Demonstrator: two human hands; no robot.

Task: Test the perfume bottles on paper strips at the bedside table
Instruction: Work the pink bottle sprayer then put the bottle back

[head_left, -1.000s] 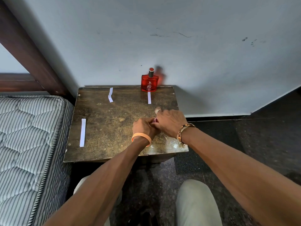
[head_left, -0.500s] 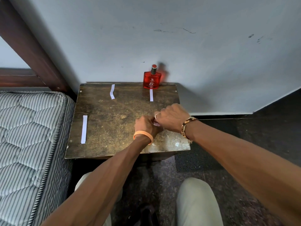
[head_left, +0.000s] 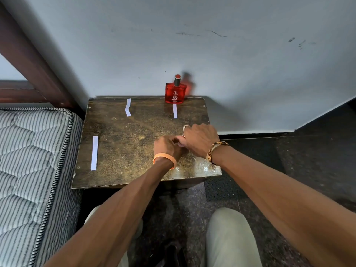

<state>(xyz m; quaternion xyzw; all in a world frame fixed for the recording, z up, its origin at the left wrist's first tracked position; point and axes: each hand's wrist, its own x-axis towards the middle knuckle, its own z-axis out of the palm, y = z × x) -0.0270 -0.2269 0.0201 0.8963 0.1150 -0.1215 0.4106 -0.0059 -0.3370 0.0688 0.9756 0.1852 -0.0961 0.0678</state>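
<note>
A red perfume bottle (head_left: 175, 93) with a dark cap stands upright at the back of the bedside table (head_left: 125, 135), against the wall. One white paper strip (head_left: 175, 111) lies just in front of it. A bent strip (head_left: 128, 107) lies at the back left and a longer strip (head_left: 94, 153) near the left edge. My left hand (head_left: 167, 147) and my right hand (head_left: 200, 140) meet over the table's front right part, fingers curled around a small pale pink object (head_left: 180, 144). The hands hide most of it, so I cannot tell what it is.
A striped mattress (head_left: 28, 160) lies against the table's left side, with a dark wooden bed frame (head_left: 34, 70) behind it. The grey wall rises right behind the table. Dark floor and my knees (head_left: 229, 234) lie below the front edge.
Both hands stay together at the same spot on the table. The right hand has risen a little over the left. The bottle and strips have not moved.
</note>
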